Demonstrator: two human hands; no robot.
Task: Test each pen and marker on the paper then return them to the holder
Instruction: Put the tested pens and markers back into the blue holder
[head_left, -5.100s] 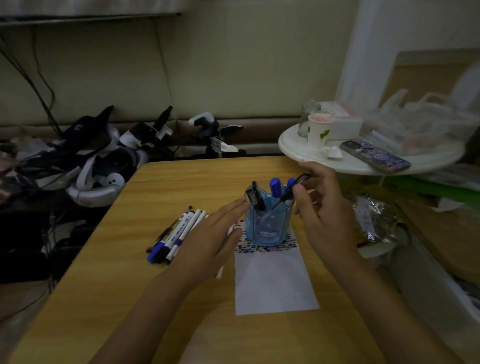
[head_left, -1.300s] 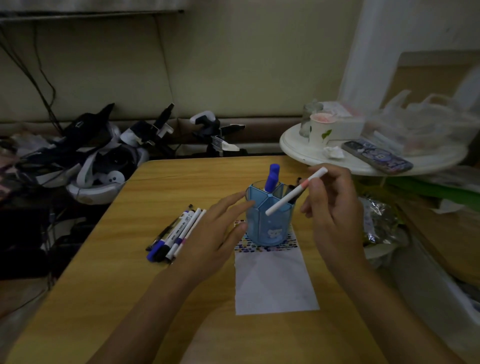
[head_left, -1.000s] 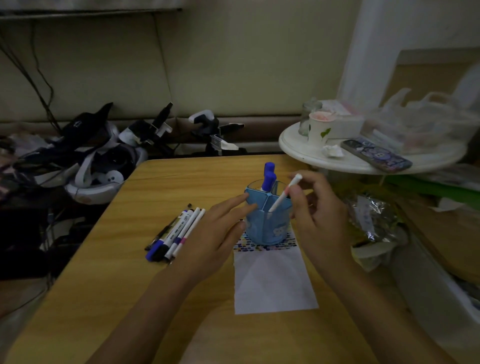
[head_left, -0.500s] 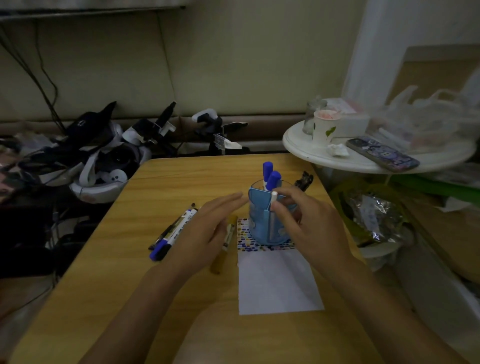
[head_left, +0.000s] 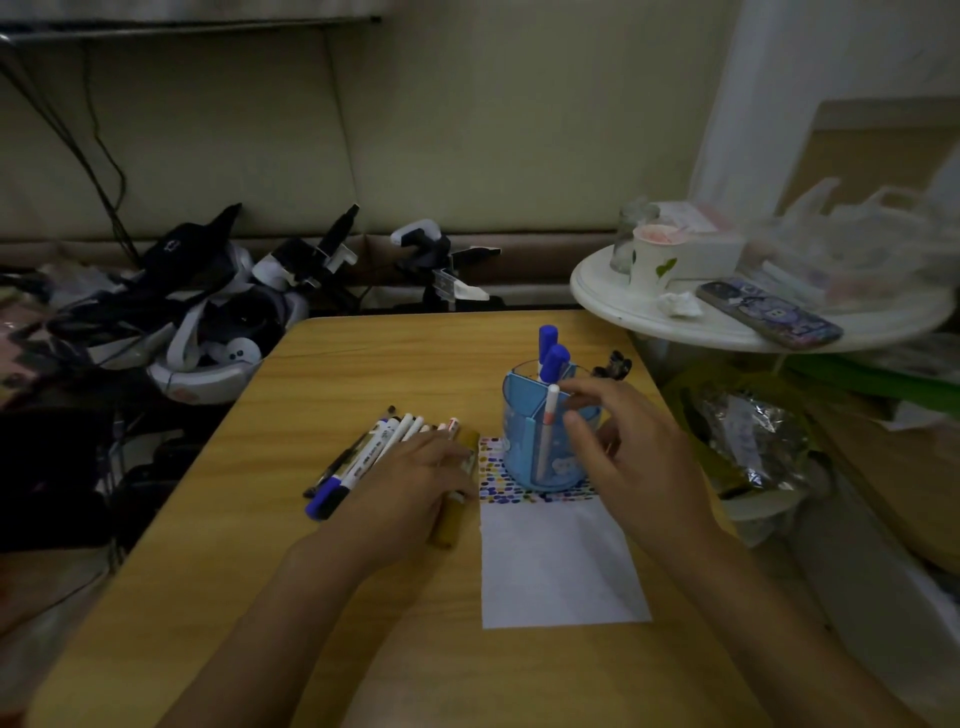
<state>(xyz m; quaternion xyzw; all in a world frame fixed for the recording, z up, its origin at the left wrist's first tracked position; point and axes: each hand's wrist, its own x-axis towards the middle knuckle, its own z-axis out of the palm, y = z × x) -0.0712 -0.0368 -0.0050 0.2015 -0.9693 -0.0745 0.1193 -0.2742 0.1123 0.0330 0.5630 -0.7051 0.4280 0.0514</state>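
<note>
Plastic pens (head_left: 363, 460) at nine o'clock of the holder (head_left: 545, 441) are light, stiff; pinch mid-barrel. Left hand (head_left: 410, 483) rests flat there; right hand (head_left: 639, 457) hangs loose, empty.

No legible txt: dark print on the white markers (head_left: 382, 451) near the table (head_left: 218, 545) left edge is too blurred, likewise the phone case (head_left: 768, 312) pic.
</note>
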